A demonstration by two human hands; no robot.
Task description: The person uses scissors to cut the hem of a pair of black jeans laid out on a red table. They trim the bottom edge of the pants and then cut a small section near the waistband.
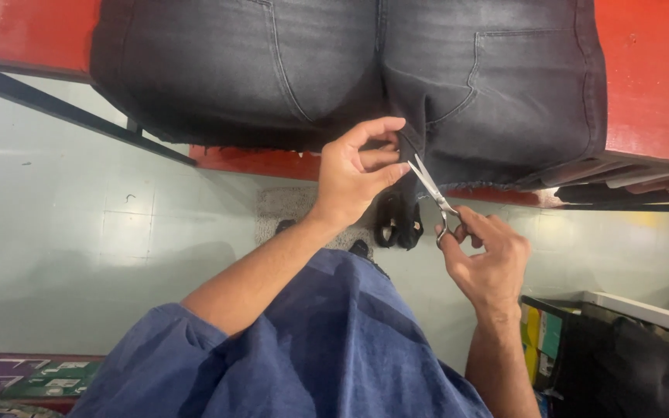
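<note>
A blue shirt (pixel 334 348) fills the near edge. Beyond it the left hand (pixel 354 174) pinches the frayed hem of black jeans (pixel 350 70) hanging off the red table (pixel 652 70). Right hand (pixel 485 259), fingers gripping small scissors (pixel 433 193), blades open at the hem.

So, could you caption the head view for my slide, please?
Left hand pinches dark jeans hem; right hand holds scissors.

Packages at the frame's lower corners

At four o'clock, flat yellow and green boxes (pixel 542 334) stand upright beside a dark bin. At eight o'clock, green and purple printed cartons (pixel 32 375) lie flat in a row along the bottom edge.
</note>
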